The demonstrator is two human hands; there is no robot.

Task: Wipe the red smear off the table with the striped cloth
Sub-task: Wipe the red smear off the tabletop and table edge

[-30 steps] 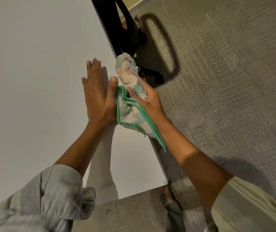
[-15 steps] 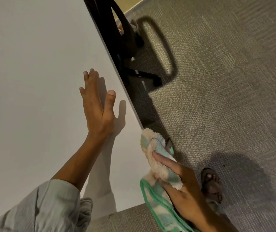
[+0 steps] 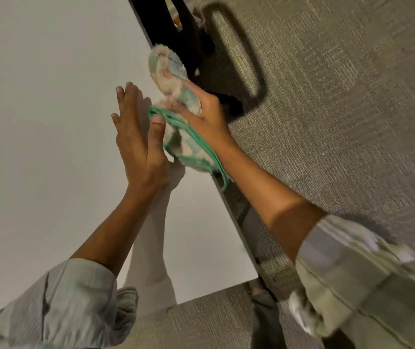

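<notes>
My right hand [image 3: 201, 114] grips the striped cloth [image 3: 176, 96], a fluffy cream, blue and green rag with a green hem, bunched at the right edge of the white table [image 3: 37, 122]. Part of the cloth hangs over that edge. My left hand [image 3: 138, 137] lies flat on the tabletop just left of the cloth, fingers spread, thumb touching the hem. No red smear shows on the visible tabletop; the cloth and hands cover a patch of it.
Grey carpet [image 3: 340, 96] fills the right side and the strip below the table's near edge. A black chair base [image 3: 183, 28] stands beyond the table's right edge, casting a looped shadow. A sandalled foot [image 3: 261, 298] is on the carpet by the table corner.
My right hand, which had dropped with the cloth to the table's near right corner, has swung back up along the edge beside my left hand. The left hand has stayed flat on the table.
</notes>
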